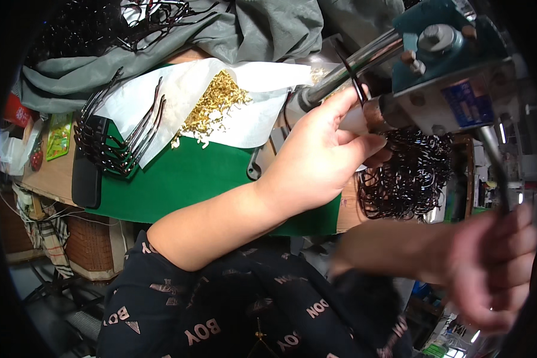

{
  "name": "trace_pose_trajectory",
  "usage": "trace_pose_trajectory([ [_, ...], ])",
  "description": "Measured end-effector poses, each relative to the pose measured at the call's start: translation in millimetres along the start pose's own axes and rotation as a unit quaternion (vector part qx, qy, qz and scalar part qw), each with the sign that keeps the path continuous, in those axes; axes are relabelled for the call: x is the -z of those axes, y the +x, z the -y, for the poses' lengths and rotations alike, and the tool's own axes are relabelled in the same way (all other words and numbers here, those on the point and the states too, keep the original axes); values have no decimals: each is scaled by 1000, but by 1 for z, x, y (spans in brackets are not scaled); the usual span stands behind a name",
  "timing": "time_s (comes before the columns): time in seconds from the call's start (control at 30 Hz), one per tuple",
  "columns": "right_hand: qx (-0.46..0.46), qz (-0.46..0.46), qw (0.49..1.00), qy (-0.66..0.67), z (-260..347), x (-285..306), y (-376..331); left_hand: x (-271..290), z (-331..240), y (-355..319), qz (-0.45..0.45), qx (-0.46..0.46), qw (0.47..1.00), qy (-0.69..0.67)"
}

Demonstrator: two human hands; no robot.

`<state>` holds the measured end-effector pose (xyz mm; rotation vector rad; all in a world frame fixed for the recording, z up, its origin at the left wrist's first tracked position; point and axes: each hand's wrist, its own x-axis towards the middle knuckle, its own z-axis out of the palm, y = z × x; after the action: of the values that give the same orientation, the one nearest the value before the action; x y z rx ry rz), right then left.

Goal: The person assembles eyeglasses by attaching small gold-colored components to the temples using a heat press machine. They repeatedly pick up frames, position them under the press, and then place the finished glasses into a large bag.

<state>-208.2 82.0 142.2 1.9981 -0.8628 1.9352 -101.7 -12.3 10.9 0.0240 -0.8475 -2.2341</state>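
My left hand point(313, 155) is closed with its fingertips under the head of a hand press point(423, 89). It pinches a dark eyeglass frame, whose slim temple point(353, 74) rises past my index finger; the rest is mostly hidden by the hand and press. At the right edge my right hand point(489, 268), smeared by motion, is wrapped round the press's dark lever point(494, 161). Left of my left hand, small gold metal pieces point(218, 104) lie heaped on white paper point(259, 122). Several dark glossy eyeglass frames point(122, 143) stand nested further left.
A green mat point(179, 179) covers the bench. Beyond it, grey cloth point(268, 30) lies bunched with more dark frames point(155, 24) on it. A dense stack of dark frames point(403, 179) stands right of my left hand. A black phone-like slab point(86, 179) lies at the mat's left edge.
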Motion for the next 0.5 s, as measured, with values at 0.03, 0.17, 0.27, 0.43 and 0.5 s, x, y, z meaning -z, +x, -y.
trace_pose_trajectory([
  [0.03,54,-72,992,-93,-3,-15,1,0,3,5,7,-25,1000,-13],
  [0.17,34,-21,992,-116,7,-19,13,4,-9,14,25,36,997,60],
  [0.27,35,-142,986,-75,-10,-5,22,19,-32,-1,-13,41,999,-20],
  [0.43,-205,-182,956,-103,-83,17,-84,73,-73,-73,-184,-10,982,44],
  [0.5,-464,-23,859,-217,-131,29,-155,101,-75,-93,-234,0,970,61],
])
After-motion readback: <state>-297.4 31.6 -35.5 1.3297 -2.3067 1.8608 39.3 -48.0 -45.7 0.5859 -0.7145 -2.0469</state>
